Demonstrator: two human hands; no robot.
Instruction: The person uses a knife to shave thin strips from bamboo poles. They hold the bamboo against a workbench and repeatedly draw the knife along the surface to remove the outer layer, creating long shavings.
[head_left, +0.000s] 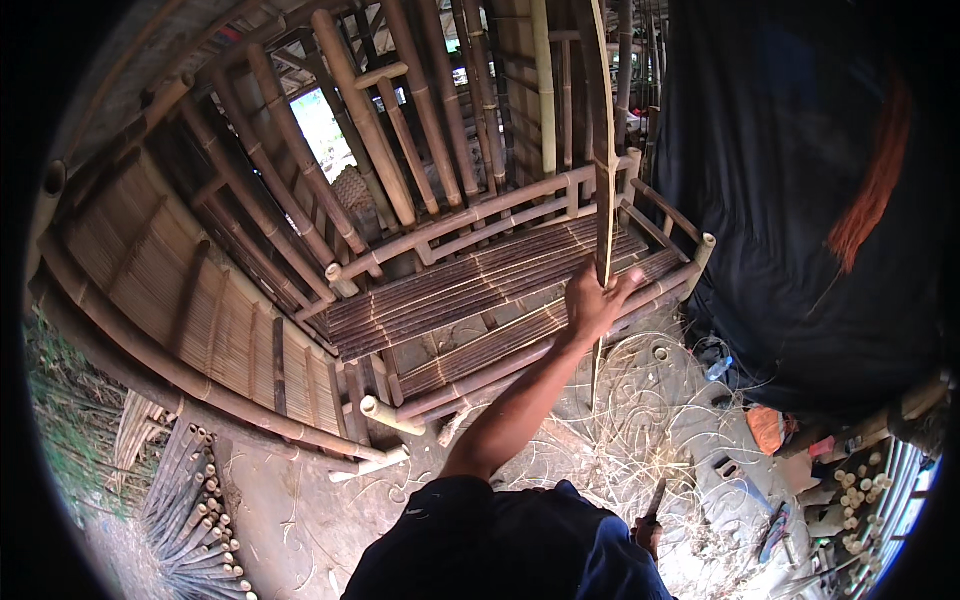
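Note:
Stretched out over the front of a bamboo bench (pixel 470 270), my left hand (pixel 597 300) is closed round a long split bamboo strip (pixel 606 180). The strip stands nearly upright. Its top runs out of the picture, and a thin lower end hangs below my fingers. Down by my right side, partly hidden by my dark clothing, my right hand (pixel 648 538) grips a knife (pixel 657 499) with the blade pointing up. The slatted bench seat has a gap along its length, through which the ground shows.
Bamboo poles (pixel 365 110) lean behind the bench. A woven bamboo panel (pixel 190 290) slants at the left, above stacked poles (pixel 195 510). Thin shavings (pixel 655 400) litter the ground. A handsaw (pixel 745 485) and a plastic bottle (pixel 718 369) lie at right, near a black sheet (pixel 780 200).

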